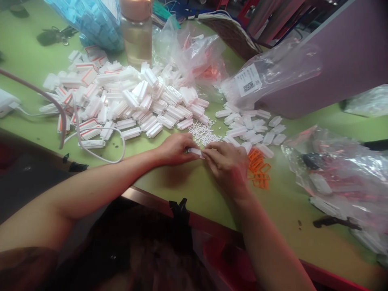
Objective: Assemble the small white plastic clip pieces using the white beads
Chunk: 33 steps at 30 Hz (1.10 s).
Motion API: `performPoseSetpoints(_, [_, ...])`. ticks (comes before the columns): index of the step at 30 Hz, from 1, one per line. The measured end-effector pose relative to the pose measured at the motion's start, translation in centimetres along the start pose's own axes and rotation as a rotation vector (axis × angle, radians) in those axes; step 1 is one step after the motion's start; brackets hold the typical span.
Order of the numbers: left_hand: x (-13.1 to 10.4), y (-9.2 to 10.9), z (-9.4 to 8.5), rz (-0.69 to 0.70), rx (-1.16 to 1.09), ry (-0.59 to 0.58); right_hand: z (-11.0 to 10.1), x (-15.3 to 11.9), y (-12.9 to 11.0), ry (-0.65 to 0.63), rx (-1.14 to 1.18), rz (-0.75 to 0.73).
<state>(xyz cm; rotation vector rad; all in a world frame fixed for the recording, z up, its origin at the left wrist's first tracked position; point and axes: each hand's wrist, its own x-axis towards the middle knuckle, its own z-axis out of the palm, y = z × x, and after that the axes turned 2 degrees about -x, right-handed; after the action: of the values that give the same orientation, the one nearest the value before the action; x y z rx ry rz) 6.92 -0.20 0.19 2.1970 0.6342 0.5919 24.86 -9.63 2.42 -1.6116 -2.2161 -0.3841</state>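
Observation:
Between my hands is a small white plastic housing [195, 151], held just above the green table. My left hand [177, 148] is closed around its left end. At its right end my right hand [226, 163] is closed, thumb and fingertips pinched together; whether a tiny part sits between those fingertips is hidden. Just beyond my fingers lies a heap of tiny white pins [203, 133]. Orange rectangular frames [259, 169] lie in a small pile right of my right hand. White translucent covers [247, 125] are scattered behind that hand.
A large pile of white plastic housings [121, 93], some with orange frames, spreads across the back left. Behind it stands a bottle [136, 36]. Clear plastic bags [273, 72] lie at the back, and another bag [342, 178] rests at right. A white cable [103, 157] loops at left.

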Motion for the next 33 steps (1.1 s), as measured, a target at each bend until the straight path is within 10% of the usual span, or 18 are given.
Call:
performPoseSetpoints(16, [0.0, -0.4, 0.2, 0.025, -0.004, 0.016, -0.9, -0.1, -0.9, -0.011, -0.100, -0.145])
performPoseSetpoints(25, [-0.5, -0.1, 0.1, 0.015, 0.016, -0.013, 0.2, 0.9, 0.5, -0.169, 0.461, 0.493])
performPoseSetpoints(33, [-0.7, 0.5, -0.6, -0.006, 0.154, -0.137, 1.9, 2.6, 0.4, -0.263, 0.320, 0.502])
